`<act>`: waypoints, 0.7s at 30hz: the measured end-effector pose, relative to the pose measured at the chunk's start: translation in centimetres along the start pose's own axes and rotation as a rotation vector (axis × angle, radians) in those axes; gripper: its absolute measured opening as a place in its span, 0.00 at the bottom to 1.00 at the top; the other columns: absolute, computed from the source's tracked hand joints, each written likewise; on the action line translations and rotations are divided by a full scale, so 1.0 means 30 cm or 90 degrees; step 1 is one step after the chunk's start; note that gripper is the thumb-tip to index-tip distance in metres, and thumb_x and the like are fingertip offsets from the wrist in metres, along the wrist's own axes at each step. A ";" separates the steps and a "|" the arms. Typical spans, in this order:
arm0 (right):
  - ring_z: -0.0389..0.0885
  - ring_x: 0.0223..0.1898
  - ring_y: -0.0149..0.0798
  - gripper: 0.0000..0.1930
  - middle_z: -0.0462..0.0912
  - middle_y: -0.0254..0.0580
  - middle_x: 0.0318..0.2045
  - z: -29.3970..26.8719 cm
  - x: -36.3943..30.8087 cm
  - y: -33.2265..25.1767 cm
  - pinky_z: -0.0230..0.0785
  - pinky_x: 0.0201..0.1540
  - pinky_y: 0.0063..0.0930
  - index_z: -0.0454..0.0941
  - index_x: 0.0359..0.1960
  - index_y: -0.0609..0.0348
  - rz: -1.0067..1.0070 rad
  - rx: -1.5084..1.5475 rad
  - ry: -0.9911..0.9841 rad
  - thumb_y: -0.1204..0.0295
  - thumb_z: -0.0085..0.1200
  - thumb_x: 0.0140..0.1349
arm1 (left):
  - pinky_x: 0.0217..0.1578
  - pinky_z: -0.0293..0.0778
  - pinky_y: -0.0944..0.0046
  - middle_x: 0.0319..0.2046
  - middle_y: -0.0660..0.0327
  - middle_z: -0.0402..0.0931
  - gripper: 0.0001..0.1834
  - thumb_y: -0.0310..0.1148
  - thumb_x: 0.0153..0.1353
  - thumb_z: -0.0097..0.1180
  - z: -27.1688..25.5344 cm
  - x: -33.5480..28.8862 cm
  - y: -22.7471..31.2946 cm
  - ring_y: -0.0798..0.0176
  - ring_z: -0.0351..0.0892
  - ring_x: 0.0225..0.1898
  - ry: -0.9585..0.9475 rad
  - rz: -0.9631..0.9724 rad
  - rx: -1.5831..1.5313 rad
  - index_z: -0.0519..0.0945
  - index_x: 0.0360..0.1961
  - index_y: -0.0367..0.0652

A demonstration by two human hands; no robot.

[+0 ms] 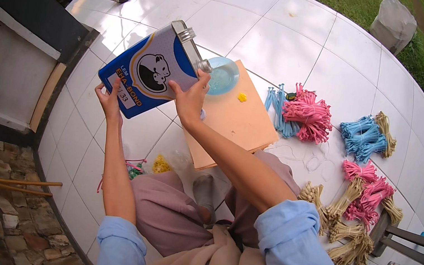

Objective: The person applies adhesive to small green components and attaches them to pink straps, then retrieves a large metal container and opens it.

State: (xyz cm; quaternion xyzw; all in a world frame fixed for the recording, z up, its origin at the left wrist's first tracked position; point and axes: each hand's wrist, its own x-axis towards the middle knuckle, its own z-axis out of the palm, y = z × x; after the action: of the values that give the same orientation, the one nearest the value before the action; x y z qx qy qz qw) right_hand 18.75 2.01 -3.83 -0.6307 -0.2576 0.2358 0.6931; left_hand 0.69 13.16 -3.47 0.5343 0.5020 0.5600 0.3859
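A blue and grey rectangular metal can (pixel 126 69), tilted over to the right, is held up in front of me in both hands. My left hand (pixel 109 102) supports its lower left end, with the fingers partly hidden behind it. My right hand (pixel 191 97) grips the upper right side, thumb on the front, close to a silver screw cap (pixel 204 66). Just beyond that hand, a clear blue dish (pixel 226 81) rests on a peach-coloured board (pixel 233 125). A small yellow piece (pixel 242 97) lies on the board too.
Bundles of pink cords (pixel 307 114), blue cords (pixel 363 137) and beige cords (pixel 349 236) lie on the white tiles to the right. Yellow pieces (pixel 161 164) in clear plastic sit by my left knee. A dark stool-like frame (pixel 407 245) stands at right, a wall (pixel 9 57) at left.
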 end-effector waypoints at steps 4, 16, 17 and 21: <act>0.69 0.46 0.64 0.33 0.52 0.66 0.55 -0.005 -0.027 -0.054 0.63 0.50 0.43 0.50 0.52 0.56 -0.083 -0.046 -0.058 0.73 0.59 0.50 | 0.45 0.69 0.61 0.42 0.50 0.70 0.36 0.53 0.46 0.64 -0.012 -0.044 -0.106 0.61 0.72 0.43 0.094 -0.118 -0.105 0.58 0.44 0.41; 0.68 0.52 0.52 0.45 0.57 0.51 0.59 0.014 -0.021 -0.082 0.64 0.49 0.38 0.46 0.59 0.57 -0.259 0.014 -0.104 0.75 0.65 0.41 | 0.57 0.56 0.55 0.60 0.58 0.57 0.45 0.69 0.52 0.37 0.084 -0.137 -0.211 0.56 0.57 0.59 0.040 -0.202 -0.456 0.56 0.61 0.46; 0.68 0.52 0.51 0.47 0.57 0.48 0.60 0.016 -0.024 -0.084 0.63 0.49 0.36 0.45 0.60 0.58 -0.251 -0.004 -0.109 0.74 0.66 0.41 | 0.59 0.53 0.54 0.60 0.59 0.55 0.45 0.70 0.53 0.33 0.085 -0.139 -0.201 0.57 0.55 0.60 0.012 -0.173 -0.487 0.56 0.61 0.47; 0.65 0.54 0.45 0.51 0.54 0.50 0.61 0.046 -0.042 -0.087 0.63 0.49 0.33 0.41 0.64 0.61 -0.339 -0.015 -0.159 0.72 0.66 0.41 | 0.57 0.56 0.53 0.58 0.59 0.58 0.44 0.72 0.52 0.31 0.052 -0.122 -0.235 0.57 0.58 0.58 0.008 -0.169 -0.633 0.57 0.60 0.50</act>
State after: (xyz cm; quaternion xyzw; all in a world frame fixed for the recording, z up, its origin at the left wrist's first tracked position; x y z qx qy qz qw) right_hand 16.92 1.99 -1.21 -0.5153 -0.5001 0.1187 0.6858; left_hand 1.96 11.26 -11.24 0.2147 0.2406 0.6805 0.6580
